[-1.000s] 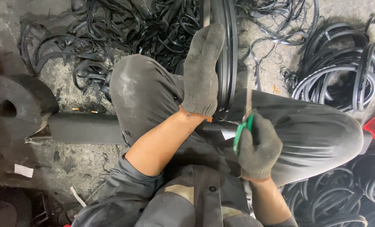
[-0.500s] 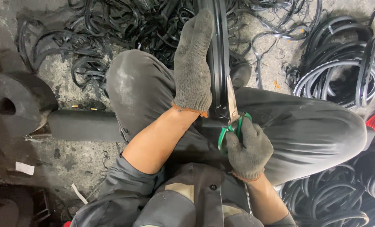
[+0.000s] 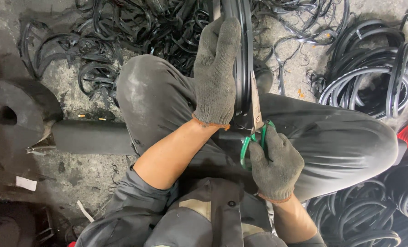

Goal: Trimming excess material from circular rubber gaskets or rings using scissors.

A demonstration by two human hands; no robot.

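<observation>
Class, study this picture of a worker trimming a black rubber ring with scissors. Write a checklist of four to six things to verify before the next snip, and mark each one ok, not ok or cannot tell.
1. Left hand gloved and flat on the rubber ring: ok.
2. Right hand gloved, fingers through the green handles of the scissors: ok.
3. Blades lying along the ring's edge: ok.
4. Left hand's fingers away from the blades: ok, they lie on the ring's other side.
5. Blade tips on the cutting line: cannot tell.
6. Ring steadied between the knees: cannot tell.
</observation>
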